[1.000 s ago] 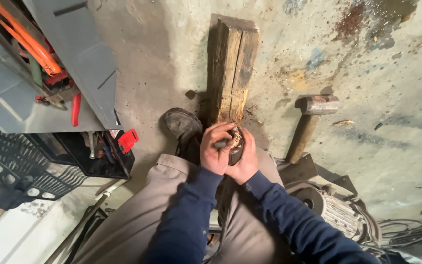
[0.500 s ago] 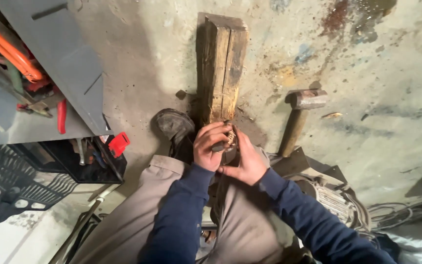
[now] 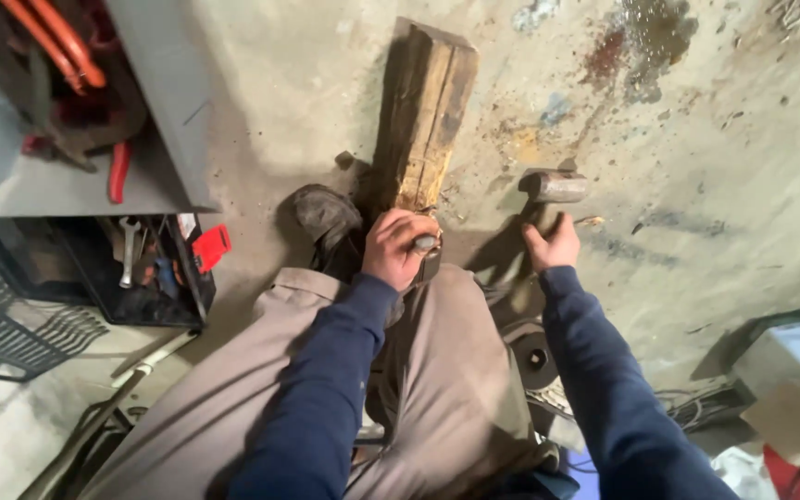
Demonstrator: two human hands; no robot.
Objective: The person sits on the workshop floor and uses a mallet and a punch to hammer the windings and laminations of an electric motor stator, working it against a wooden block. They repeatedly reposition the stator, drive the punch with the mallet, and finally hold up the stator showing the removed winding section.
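Wood first: my left hand [image 3: 398,245] is clamped around a small dark metal part [image 3: 426,243], pressing it against the near end of the worn, splintery timber block [image 3: 423,116] on the stained concrete floor [image 3: 715,167]. My right hand [image 3: 551,245] is closing on the handle of the steel-headed hammer [image 3: 556,186] just beside the block. Risk as I see it: the part is half-hidden under my fingers, so a glancing blow could catch them or kick the part loose.

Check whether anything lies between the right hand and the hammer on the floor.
Nothing visible does. The right hand is already at the hammer's handle just below its metal head, on bare concrete floor. The wooden block lies off to the side, under the left hand.
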